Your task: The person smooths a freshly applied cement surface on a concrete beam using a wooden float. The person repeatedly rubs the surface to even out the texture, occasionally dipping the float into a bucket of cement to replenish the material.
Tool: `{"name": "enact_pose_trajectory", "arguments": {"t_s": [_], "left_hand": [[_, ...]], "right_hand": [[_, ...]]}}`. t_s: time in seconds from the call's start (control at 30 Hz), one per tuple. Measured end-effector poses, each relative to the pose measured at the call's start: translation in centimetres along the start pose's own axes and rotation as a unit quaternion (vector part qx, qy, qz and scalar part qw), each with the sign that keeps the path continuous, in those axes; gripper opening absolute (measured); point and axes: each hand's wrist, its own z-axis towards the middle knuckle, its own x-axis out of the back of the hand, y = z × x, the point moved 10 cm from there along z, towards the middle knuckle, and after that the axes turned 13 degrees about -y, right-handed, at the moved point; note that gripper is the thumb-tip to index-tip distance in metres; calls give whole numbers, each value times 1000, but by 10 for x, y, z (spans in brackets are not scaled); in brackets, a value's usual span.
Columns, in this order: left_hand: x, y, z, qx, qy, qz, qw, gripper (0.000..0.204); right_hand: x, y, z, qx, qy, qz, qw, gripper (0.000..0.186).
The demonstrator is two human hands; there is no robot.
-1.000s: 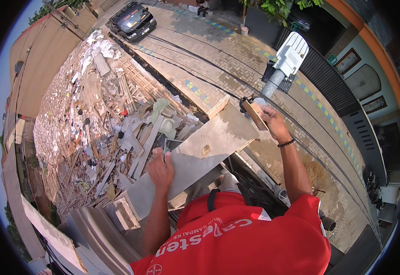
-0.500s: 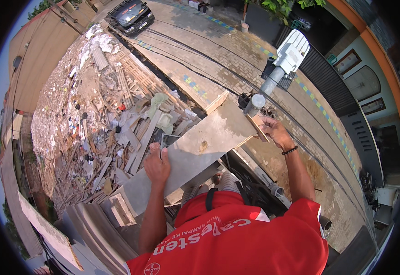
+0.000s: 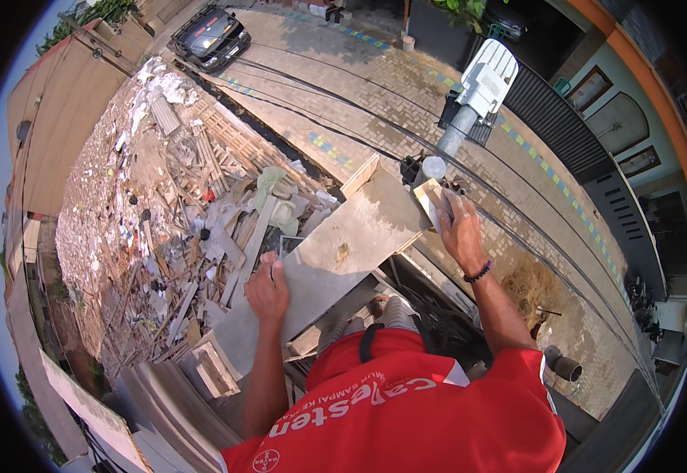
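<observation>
A long grey concrete ledge [image 3: 324,251] runs diagonally in front of me, with a rough brownish patch on its top. My left hand [image 3: 268,290] is closed over its far edge, fingers curled and partly hidden. My right hand [image 3: 462,235] grips a small flat piece of wood [image 3: 428,202] by its right side, at the ledge's right end. The wood's pale broad face shows, tilted against that end. A short wooden board [image 3: 361,175] stands along the ledge's far edge, and another wooden piece [image 3: 216,370] sits at its lower left end.
Far below lies a rubble heap [image 3: 162,236] of planks and rubbish. A street lamp [image 3: 488,75] on a grey pole rises just beyond the ledge's right end, and black cables [image 3: 343,112] cross over the paved street [image 3: 304,55]. A dark car [image 3: 209,38] stands there. Pipes [image 3: 566,367] jut out at right.
My right hand has turned the piece of wood so its broad face shows, and shifted it slightly left and up. My left hand keeps its place on the ledge. The view has moved a little.
</observation>
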Motion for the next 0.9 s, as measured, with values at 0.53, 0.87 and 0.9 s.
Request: {"name": "enact_pose_trajectory", "arguments": {"t_s": [0.53,0.87,0.9], "left_hand": [[1,4,-2,-51,82,0,995,39],[2,-1,-1,-18,48,-23,998,40],[1,2,0,-13,37,-33,999,40]], "right_hand": [[-26,-28,-32,57,-57,2,997,46],[-22,-26,8,41,-34,-15,998,43],[-30,-28,4,75,-26,-9,997,42]]}}
